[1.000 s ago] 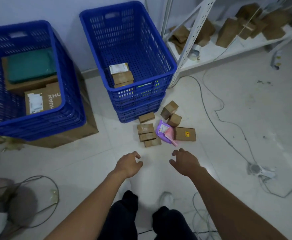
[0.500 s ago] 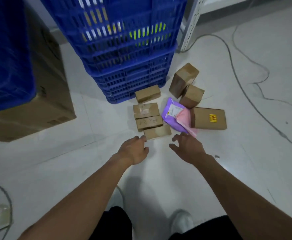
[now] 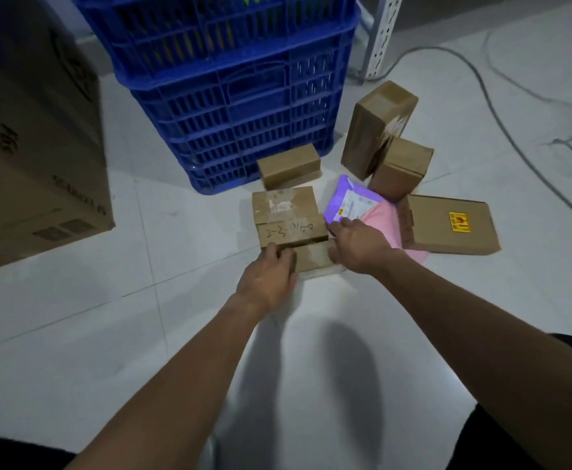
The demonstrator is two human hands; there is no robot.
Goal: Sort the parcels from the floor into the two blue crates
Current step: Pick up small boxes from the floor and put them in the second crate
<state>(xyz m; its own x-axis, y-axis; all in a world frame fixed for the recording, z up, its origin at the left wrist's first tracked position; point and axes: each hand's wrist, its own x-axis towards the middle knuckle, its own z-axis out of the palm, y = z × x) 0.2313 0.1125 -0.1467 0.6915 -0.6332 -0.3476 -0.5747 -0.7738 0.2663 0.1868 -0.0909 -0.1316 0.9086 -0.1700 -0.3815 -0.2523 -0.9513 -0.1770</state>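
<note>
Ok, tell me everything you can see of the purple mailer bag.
The purple mailer bag looks like soft, glossy plastic and lies flat on the floor, its white and yellow shipping label facing up. A pink bag lies against its right side. The right hand covers its near edge; contact cannot be told.

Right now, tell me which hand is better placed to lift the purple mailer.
Right, I'd say. The right hand lies beside the purple mailer, fingertips at its near edge. The left hand is on the nearest small box, and the handwritten box stands between it and the mailer.
</note>
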